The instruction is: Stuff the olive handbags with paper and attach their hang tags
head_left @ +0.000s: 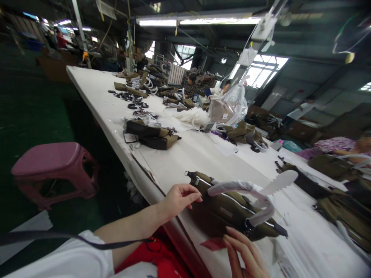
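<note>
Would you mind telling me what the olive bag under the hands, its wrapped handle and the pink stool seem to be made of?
Olive bag: apparently woven fabric, matte, with soft folds and a zip line. Wrapped handle: covered in thin whitish foam or paper sheet, crinkled, with a zigzag-cut end; the core is hidden. Pink stool: likely moulded plastic, smooth with a slight sheen.

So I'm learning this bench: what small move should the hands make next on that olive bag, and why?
Probably close the left hand on the olive bag at its zipper end to steady it. Its fingers only hover there, while the right hand with the red tag touches the opposite end.
</note>
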`<state>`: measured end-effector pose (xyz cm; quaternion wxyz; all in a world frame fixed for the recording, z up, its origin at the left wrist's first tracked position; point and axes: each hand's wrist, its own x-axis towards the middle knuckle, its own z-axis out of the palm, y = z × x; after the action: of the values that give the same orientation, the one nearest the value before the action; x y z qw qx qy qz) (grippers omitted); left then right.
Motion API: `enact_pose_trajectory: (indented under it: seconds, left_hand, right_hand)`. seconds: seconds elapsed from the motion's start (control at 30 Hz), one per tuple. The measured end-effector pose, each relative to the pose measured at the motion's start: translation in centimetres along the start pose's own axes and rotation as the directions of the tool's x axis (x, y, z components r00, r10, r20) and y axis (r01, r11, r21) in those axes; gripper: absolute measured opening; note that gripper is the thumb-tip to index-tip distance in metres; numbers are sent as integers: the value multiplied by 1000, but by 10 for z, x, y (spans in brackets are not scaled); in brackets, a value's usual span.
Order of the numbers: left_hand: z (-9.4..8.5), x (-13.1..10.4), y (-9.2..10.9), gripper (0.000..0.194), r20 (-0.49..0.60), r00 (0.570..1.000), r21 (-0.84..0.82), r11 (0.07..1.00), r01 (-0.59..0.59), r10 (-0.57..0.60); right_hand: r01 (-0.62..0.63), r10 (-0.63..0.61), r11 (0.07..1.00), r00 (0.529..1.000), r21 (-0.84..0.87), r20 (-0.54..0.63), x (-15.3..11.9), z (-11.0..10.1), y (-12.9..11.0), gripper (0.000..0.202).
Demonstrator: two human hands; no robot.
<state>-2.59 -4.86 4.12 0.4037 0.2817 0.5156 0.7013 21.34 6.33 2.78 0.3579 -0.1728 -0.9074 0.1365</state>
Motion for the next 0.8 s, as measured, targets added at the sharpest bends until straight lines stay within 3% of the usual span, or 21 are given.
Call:
enact_pose_trajectory:
  seconds: [0.13,0.2,0.3,0.43,0.53,0.6,0.7,0.73,0.8]
  left_hand:
    - [7,-2,8,42,26,999,-156,987,49,-45]
    - [8,-3,10,44,47,996,-214,974,79,-70]
    - [6,-1,7,46,49,996,-222,972,80,-70]
    - [-15,5,-5,46,23,1000,25,1000,-14,13]
    - [-42,6,-19,39,120,992,312,950,4,-44]
    - [-60,1,-31,35,261,938,576,817,37,-227]
    - [-79,-12,-57,24,356,776,838,546,-19,-520]
    - [-82,-17,-68,20,355,741,865,501,-29,-570]
    - [-85,-26,-91,16,333,724,876,483,-1,-604]
  right_hand:
    - [97,-97,995,995,0,18,9,7,-11,14]
    - [57,-58,998,998,20,38,8,11,-14,16]
    - [-96,96,995,995,3,34,5,16,-19,22]
    - [-256,256,967,967,12,11,2,22,-21,33]
    - [-332,332,943,943,24,6,-1,28,-18,38]
    - [-379,379,925,926,29,10,-3,31,-16,40]
    - [-417,416,908,909,44,35,-5,35,-13,40]
    - [-423,421,905,906,49,47,-5,36,-12,40]
    - [-439,436,896,898,60,58,-6,37,-11,41]
